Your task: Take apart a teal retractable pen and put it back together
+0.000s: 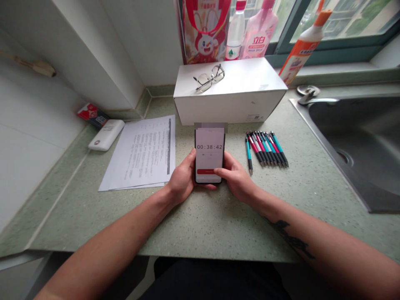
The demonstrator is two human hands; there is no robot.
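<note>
Upright above the countertop, a smartphone faces me with 00:38:42 and a red button on its screen. My left hand is closed around its left side, with fingers behind and under the lower edge. On the other side my right hand grips the right edge, its thumb lying over the right end of the red button. The fingers behind the phone are mostly hidden. A row of pens in teal, red and white lies to the right of my right hand. Printed paper sheets lie left of my left hand.
A white box with eyeglasses on top stands behind the phone. Bottles and a red bag are beyond it. A metal sink is at right. Near the left wall lies a white power bank.
</note>
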